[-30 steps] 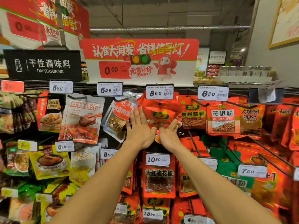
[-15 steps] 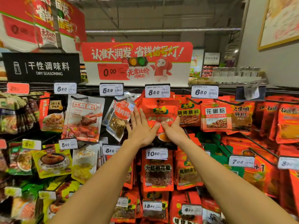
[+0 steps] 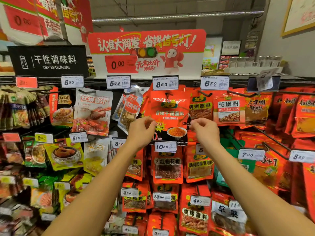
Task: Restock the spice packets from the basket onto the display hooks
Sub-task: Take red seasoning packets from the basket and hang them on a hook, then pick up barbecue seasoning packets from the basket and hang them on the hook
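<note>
A red-orange spice packet point(image 3: 170, 113) hangs at the front of the display hook point(image 3: 167, 95) under the 8.50 price tag point(image 3: 165, 83), flat and facing me. More packets of the same kind hang behind it. My left hand point(image 3: 140, 132) is at the packet's lower left edge, fingers curled and thumb tip over the edge. My right hand point(image 3: 205, 132) is at the lower right edge, fingertips pinched at the edge. Both hands seem to grip the packet by its sides. The basket is out of view.
Neighbouring hooks carry a white sauce packet point(image 3: 92, 111) on the left and red pepper-powder packets point(image 3: 228, 110) on the right. A lower row hangs under the 10.50 tag point(image 3: 165, 147). A red promotional sign point(image 3: 146, 51) stands on top. Bare hook arms point(image 3: 272, 142) jut out at the right.
Both hands were flat, pressing the packets back on the hook. They have dropped lower, spread apart and curled at the front packet's sides. The packet now hangs flat and fully visible.
</note>
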### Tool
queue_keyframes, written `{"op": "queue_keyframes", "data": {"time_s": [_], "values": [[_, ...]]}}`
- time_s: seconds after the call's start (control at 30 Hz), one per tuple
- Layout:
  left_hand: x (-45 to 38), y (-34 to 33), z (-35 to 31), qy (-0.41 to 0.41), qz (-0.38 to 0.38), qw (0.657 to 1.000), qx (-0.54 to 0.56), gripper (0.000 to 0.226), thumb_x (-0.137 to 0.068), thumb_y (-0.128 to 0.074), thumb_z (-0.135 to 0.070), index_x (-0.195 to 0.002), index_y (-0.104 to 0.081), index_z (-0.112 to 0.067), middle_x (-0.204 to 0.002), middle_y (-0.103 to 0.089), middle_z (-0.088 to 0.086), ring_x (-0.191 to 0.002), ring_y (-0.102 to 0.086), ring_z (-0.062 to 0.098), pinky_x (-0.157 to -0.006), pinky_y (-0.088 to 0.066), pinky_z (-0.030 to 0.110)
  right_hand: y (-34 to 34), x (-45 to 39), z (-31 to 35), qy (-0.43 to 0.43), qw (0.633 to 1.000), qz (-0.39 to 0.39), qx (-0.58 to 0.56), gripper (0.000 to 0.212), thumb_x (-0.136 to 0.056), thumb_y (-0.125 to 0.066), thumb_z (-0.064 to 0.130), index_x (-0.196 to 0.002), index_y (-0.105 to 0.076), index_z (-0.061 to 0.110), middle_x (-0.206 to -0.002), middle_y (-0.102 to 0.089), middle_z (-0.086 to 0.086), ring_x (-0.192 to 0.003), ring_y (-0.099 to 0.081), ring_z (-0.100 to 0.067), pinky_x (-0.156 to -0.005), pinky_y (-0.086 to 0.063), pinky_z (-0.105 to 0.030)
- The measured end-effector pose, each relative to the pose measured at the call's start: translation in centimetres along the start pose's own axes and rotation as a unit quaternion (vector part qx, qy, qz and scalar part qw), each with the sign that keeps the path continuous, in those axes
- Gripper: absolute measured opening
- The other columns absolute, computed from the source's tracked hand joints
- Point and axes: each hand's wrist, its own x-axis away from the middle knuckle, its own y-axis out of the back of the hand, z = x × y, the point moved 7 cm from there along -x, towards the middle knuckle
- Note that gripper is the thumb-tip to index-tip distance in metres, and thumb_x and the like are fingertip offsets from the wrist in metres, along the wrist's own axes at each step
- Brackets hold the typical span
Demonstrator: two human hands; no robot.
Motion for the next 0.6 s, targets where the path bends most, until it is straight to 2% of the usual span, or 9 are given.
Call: {"op": "queue_keyframes", "data": {"time_s": [0.07,0.13,0.2,0.3,0.4,0.5,0.6], "values": [[1.5,-0.8,0.0,0.024,0.042,0.998,0.047,0.017,-0.097,-0.059,-0.030,-0.084,-0.069,-0.034,-0.082,-0.073,-0.016,-0.082,-0.069,0.002,-0.076,-0.053,0.025,1.2,1.8,-0.9,-0.011,0.999,0.015,-0.036,0.022,-0.095,-0.063,0.025,-0.075,-0.073,0.021,-0.069,-0.073,0.000,-0.069,-0.069,-0.023,-0.062,-0.056,-0.036],[3.6,-2.2,0.6,0.065,0.084,0.987,0.117,0.019,-0.099,-0.059,-0.025,-0.086,-0.072,-0.029,-0.084,-0.077,-0.007,-0.078,-0.073,0.011,-0.071,-0.055,0.027,1.9,3.7,-2.9,-0.042,0.994,0.046,-0.093,0.023,-0.096,-0.062,0.014,-0.074,-0.070,0.014,-0.063,-0.070,-0.002,-0.056,-0.064,-0.020,-0.047,-0.050,-0.026],[6.0,-4.0,1.7,0.125,0.106,0.966,0.199,0.021,-0.101,-0.057,-0.017,-0.089,-0.074,-0.019,-0.086,-0.077,0.001,-0.070,-0.072,0.013,-0.062,-0.054,0.023,2.5,5.8,-5.7,-0.080,0.987,0.077,-0.120,0.024,-0.095,-0.059,0.005,-0.074,-0.067,0.010,-0.060,-0.067,-0.005,-0.048,-0.060,-0.017,-0.041,-0.043,-0.021],[10.3,-7.4,4.3,0.210,0.123,0.936,0.254,0.024,-0.101,-0.052,-0.010,-0.089,-0.072,-0.013,-0.076,-0.076,0.004,-0.061,-0.068,0.012,-0.057,-0.054,0.024,2.7,9.2,-11.5,-0.147,0.974,0.121,-0.124,0.024,-0.096,-0.054,0.001,-0.076,-0.065,0.006,-0.059,-0.064,-0.011,-0.042,-0.057,-0.019,-0.039,-0.041,-0.022],[16.0,-11.5,8.2,0.311,0.140,0.902,0.264,0.023,-0.100,-0.051,-0.009,-0.089,-0.071,-0.011,-0.074,-0.075,0.005,-0.056,-0.065,0.012,-0.052,-0.054,0.022,2.8,12.8,-18.5,-0.238,0.955,0.139,-0.112,0.025,-0.098,-0.053,0.002,-0.075,-0.063,0.005,-0.055,-0.063,-0.008,-0.038,-0.055,-0.017,-0.037,-0.039,-0.021],[22.3,-15.6,12.3,0.408,0.150,0.864,0.255,0.024,-0.100,-0.053,-0.011,-0.085,-0.071,-0.014,-0.070,-0.073,0.003,-0.052,-0.062,0.011,-0.048,-0.048,0.019,2.7,16.8,-25.8,-0.346,0.921,0.144,-0.100,0.024,-0.099,-0.051,0.004,-0.077,-0.062,0.005,-0.050,-0.061,-0.005,-0.035,-0.054,-0.015,-0.037,-0.039,-0.019],[28.8,-19.2,15.9,0.493,0.158,0.826,0.223,0.025,-0.097,-0.056,-0.013,-0.077,-0.069,-0.019,-0.061,-0.069,-0.003,-0.047,-0.059,0.009,-0.045,-0.043,0.017,2.9,21.7,-32.9,-0.438,0.885,0.144,-0.069,0.026,-0.097,-0.049,0.006,-0.075,-0.063,0.008,-0.054,-0.061,-0.009,-0.039,-0.055,-0.019,-0.040,-0.039,-0.022]]}}
